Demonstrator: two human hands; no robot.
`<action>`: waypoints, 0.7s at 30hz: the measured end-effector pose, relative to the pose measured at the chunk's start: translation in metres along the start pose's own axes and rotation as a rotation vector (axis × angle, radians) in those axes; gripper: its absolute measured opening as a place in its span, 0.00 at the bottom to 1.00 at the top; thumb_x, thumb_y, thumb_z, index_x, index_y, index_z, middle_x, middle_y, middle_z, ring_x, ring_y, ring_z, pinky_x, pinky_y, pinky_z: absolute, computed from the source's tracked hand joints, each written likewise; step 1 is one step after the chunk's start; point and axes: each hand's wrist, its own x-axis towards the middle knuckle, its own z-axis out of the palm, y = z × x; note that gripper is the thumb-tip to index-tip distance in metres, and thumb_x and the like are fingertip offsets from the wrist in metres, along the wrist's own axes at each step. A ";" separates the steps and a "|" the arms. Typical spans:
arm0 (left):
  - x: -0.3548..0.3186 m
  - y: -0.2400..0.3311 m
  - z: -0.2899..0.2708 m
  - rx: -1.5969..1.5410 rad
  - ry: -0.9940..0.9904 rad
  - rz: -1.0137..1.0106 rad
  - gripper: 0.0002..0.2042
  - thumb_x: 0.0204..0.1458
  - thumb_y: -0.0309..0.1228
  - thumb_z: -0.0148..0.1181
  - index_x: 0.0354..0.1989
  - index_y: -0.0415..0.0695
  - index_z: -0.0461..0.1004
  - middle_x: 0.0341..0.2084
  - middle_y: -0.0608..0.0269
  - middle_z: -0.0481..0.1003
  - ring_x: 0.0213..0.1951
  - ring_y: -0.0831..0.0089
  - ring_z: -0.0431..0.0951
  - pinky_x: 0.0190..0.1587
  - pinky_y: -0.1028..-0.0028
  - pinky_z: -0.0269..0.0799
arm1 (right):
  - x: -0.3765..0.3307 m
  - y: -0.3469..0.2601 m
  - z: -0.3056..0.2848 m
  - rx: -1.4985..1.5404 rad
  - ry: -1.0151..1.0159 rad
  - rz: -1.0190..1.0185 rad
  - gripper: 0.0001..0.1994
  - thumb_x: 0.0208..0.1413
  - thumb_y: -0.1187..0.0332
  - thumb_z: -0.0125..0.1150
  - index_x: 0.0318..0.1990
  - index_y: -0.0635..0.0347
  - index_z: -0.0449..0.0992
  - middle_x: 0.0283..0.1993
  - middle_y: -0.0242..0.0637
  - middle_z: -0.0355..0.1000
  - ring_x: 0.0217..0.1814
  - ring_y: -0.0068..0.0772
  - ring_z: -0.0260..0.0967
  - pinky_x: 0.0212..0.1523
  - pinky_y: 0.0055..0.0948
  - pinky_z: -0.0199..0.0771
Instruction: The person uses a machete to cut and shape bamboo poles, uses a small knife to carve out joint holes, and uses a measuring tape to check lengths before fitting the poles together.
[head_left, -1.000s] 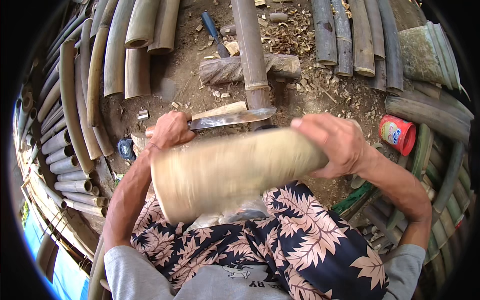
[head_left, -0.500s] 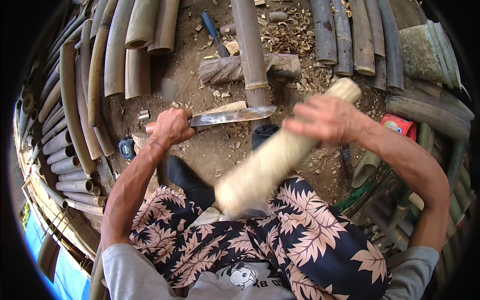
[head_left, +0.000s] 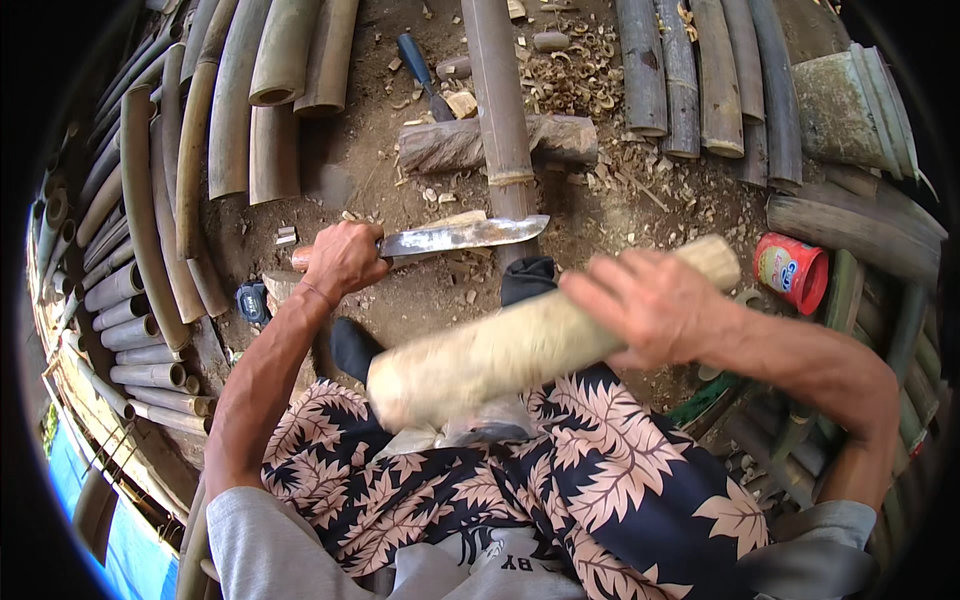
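Pale, peeled bamboo section [head_left: 540, 345], motion-blurred, lies tilted across the lap, right hand [head_left: 650, 305] gripping its upper part. Left hand [head_left: 345, 258] clenched on a knife [head_left: 460, 236], blade pointing right.

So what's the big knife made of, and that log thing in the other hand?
The knife blade looks like bare steel: grey, shiny, with dull stains. Its handle is hidden in the left hand. The log under the right hand looks like peeled bamboo, pale tan and matte, though blur hides its grain.
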 end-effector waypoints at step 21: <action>-0.001 -0.009 0.011 0.014 0.014 0.045 0.11 0.40 0.37 0.62 0.29 0.43 0.77 0.30 0.50 0.79 0.35 0.49 0.80 0.41 0.56 0.76 | -0.013 0.015 -0.004 0.049 -0.060 0.124 0.37 0.29 0.57 0.78 0.49 0.64 0.69 0.38 0.44 0.72 0.37 0.43 0.74 0.37 0.38 0.77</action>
